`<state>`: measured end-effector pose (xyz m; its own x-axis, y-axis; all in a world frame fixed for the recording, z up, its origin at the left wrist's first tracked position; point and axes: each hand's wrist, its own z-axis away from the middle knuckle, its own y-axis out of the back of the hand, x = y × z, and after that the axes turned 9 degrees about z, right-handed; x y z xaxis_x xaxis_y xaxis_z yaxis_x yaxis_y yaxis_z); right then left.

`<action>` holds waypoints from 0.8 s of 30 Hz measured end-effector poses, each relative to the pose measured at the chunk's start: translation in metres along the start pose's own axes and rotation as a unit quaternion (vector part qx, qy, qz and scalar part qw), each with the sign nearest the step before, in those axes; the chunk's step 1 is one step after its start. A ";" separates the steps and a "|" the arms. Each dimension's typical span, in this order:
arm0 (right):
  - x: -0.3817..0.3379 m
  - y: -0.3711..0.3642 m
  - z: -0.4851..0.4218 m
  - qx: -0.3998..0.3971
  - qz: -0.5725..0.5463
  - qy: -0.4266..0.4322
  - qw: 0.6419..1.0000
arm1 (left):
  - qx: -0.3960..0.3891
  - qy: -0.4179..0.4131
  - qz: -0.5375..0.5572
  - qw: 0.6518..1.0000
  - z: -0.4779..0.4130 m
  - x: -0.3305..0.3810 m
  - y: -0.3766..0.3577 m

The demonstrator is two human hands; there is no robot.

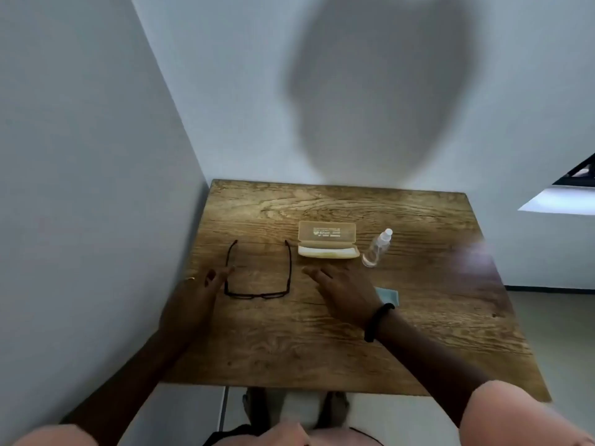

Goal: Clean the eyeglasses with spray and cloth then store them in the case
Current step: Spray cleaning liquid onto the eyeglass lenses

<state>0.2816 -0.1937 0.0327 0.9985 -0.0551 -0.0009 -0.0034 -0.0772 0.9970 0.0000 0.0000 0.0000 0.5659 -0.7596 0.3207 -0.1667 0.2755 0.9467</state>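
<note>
Dark-framed eyeglasses [257,295] lie on the wooden table [322,349] with their arms unfolded and pointing away from me. My left hand [199,300] hovers open just left of the frame, fingertips near the left arm. My right hand [344,291] is open to the right of the glasses, fingers spread, holding nothing. Behind it a translucent beige case [327,239] stands open. A small clear spray bottle [376,249] leans to the right of the case. A pale blue cloth [389,296] peeks out from behind my right wrist, mostly hidden.
The table sits in a corner, with a white wall [96,188] tight along its left edge and another wall behind. To the right of the table is open floor [553,333]. My feet show under the near edge.
</note>
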 end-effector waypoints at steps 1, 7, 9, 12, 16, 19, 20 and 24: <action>-0.005 -0.006 -0.004 -0.008 -0.003 0.008 1.000 | -0.004 0.005 -0.005 1.000 0.002 -0.004 -0.005; -0.025 -0.028 -0.020 -0.069 -0.018 0.028 0.997 | -0.020 -0.029 -0.025 0.999 0.005 -0.001 -0.013; -0.028 -0.034 -0.024 -0.053 -0.020 0.032 0.998 | -0.022 -0.018 -0.014 0.999 0.004 0.002 -0.013; -0.028 -0.037 -0.028 -0.006 -0.017 0.048 0.999 | 0.016 -0.013 -0.001 1.000 0.007 0.005 -0.009; -0.024 -0.018 -0.034 0.108 -0.045 0.030 0.993 | 0.127 -0.052 0.019 0.990 0.010 0.013 0.018; -0.018 0.007 -0.044 0.194 -0.067 0.008 0.979 | 0.231 -0.074 0.033 0.970 0.005 0.022 0.044; -0.015 0.018 -0.047 0.213 -0.081 0.002 0.974 | 0.255 -0.076 0.037 0.963 0.001 0.027 0.054; 0.009 0.070 -0.058 0.283 -0.145 -0.045 0.947 | 0.308 -0.091 0.141 0.936 -0.028 0.056 0.098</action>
<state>0.2935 -0.1416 0.1066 0.9531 -0.0324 -0.3010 0.2167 -0.6212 0.7531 0.0376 0.0006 0.1098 0.2915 -0.8106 0.5079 -0.7551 0.1310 0.6424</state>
